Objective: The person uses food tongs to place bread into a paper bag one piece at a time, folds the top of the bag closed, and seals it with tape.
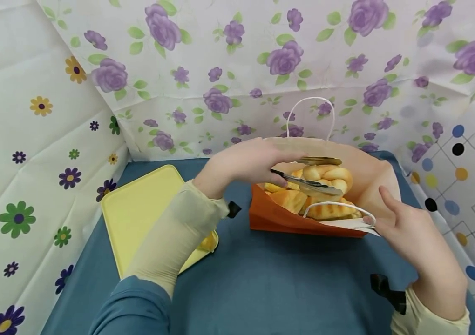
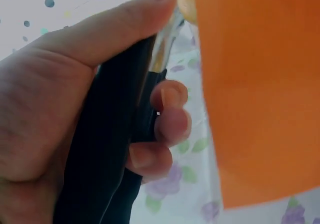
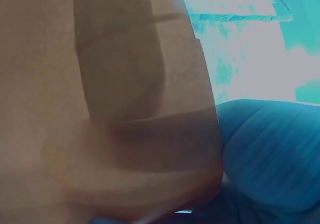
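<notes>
My left hand (image 1: 254,163) grips black-handled metal tongs (image 1: 320,188) with the fingers wrapped round the handles (image 2: 112,109). A braided bread roll (image 1: 340,177) sits between the tong arms, at the mouth of an orange paper bag (image 1: 279,222). More golden bread lies inside the bag, including a piece with darker stripes (image 1: 329,210) near the front. My right hand (image 1: 417,237) holds the bag's front right rim, beside the white front handle (image 1: 342,203). In the right wrist view, the bag's brown paper (image 3: 120,59) fills most of the picture and hides the fingers.
A yellow tray (image 1: 137,204) lies at the left on the blue tablecloth (image 1: 271,288), partly covered by my left arm. One golden piece of bread (image 1: 208,242) shows at its right corner. Patterned sheets (image 1: 220,56) hang behind and at both sides.
</notes>
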Available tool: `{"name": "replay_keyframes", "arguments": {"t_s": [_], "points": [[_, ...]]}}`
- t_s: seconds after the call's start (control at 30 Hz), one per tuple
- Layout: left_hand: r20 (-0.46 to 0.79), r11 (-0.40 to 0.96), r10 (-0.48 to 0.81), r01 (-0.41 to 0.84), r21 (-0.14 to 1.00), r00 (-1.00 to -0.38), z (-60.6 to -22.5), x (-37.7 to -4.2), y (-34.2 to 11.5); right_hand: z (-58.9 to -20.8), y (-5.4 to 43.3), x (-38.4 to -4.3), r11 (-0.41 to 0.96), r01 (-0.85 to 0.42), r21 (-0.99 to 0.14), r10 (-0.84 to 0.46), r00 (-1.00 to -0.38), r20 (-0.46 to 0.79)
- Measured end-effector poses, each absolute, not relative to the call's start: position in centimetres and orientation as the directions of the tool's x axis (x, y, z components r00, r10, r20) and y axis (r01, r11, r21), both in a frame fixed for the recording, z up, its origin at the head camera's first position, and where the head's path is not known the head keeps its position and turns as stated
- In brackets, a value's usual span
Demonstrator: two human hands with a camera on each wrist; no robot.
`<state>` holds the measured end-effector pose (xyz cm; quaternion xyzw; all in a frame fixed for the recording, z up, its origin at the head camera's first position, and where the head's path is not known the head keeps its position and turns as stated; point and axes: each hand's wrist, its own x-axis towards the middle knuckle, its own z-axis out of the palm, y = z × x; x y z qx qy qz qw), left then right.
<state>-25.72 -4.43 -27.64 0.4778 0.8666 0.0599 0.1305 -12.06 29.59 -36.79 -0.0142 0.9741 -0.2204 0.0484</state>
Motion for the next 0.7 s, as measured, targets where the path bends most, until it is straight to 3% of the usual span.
{"name": "replay_keyframes", "arguments": {"t_s": [0.4, 0.6, 0.7], "points": [[-0.299, 0.581, 0.779, 0.814, 0.011, -0.552, -28.7, -27.4, 1.5, -36.8, 29.5, -12.1, 0.898, -0.03, -0.438, -0.066, -0.996, -0.067], [-0.378, 0.556, 0.777, 0.83, 0.035, -0.504, -29.5, -27.3, 3.7, -37.1, 28.9, -11.8, 0.89, -0.017, -0.457, -0.069, -0.993, -0.099], [-0.39, 0.584, 0.758, 0.81, 0.05, -0.523, -29.7, -27.1, 4.7, -36.9, 29.1, -11.9, 0.894, -0.014, -0.449, -0.054, -0.996, -0.077]]}}
